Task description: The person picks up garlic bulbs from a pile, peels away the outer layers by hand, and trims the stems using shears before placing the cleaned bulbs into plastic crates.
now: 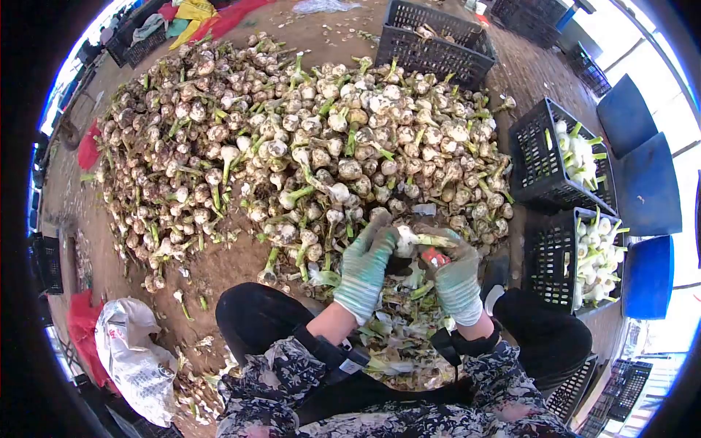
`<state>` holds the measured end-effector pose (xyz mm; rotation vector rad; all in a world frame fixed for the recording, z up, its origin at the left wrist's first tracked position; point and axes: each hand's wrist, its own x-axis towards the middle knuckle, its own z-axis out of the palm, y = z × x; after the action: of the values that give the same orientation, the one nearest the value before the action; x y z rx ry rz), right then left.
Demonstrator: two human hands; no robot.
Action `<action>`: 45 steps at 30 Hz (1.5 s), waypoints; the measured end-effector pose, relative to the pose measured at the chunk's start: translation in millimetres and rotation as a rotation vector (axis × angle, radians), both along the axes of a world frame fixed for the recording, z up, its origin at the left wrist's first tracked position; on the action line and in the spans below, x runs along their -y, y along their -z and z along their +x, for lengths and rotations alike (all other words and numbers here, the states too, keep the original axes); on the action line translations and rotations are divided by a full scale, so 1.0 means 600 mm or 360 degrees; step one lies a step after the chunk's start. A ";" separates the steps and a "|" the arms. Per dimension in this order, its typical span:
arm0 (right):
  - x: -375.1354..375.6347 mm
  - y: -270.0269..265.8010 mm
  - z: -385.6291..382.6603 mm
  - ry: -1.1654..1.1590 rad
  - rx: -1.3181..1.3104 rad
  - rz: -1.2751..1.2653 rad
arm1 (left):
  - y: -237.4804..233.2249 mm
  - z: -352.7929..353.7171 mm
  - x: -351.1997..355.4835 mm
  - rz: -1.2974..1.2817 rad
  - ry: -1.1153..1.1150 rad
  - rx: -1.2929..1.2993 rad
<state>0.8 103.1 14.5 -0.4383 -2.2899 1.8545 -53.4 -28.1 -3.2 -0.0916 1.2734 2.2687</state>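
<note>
My left hand (pixel 365 274), in a white-and-green knitted glove, is closed around a garlic bulb (pixel 406 241) with its stem pointing right. In a matching glove, my right hand (pixel 458 281) is closed on a small red object (pixel 435 257), perhaps a handle; its other end is hidden. The stem lies against the fingers of the right hand. Just beyond both hands spreads a large heap of soil-covered garlic (pixel 314 146), many bulbs with short green stems. Between my knees, peeled skins and leaf trimmings (pixel 409 328) cover the ground below the hands.
Two black crates hold cleaned white garlic, the nearer crate (pixel 551 259) and the farther crate (pixel 537 157), at my right. Behind the heap stands another black crate (pixel 434 55). A white woven sack (pixel 135 358) lies at lower left. Blue barrels (pixel 650 277) line the right side.
</note>
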 end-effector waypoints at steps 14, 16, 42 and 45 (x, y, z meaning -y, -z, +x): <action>-0.037 0.016 0.022 0.0171 0.0236 -0.0349 | -0.016 -0.007 0.002 0.0037 0.0262 0.0309; -0.037 0.055 0.023 0.0232 0.0127 -0.0299 | 0.010 -0.005 -0.008 0.0062 0.0130 0.0080; -0.040 0.081 0.080 -0.0622 0.0566 0.1080 | -0.031 -0.005 0.008 0.0462 0.0636 0.0121; -0.054 0.062 0.074 -0.0674 0.0636 0.1073 | -0.022 -0.004 0.011 0.0233 0.0624 -0.0042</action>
<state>45.0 135.7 -22.9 -0.2405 -3.2809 1.0417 -55.6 -34.5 9.9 0.2227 1.0284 2.0173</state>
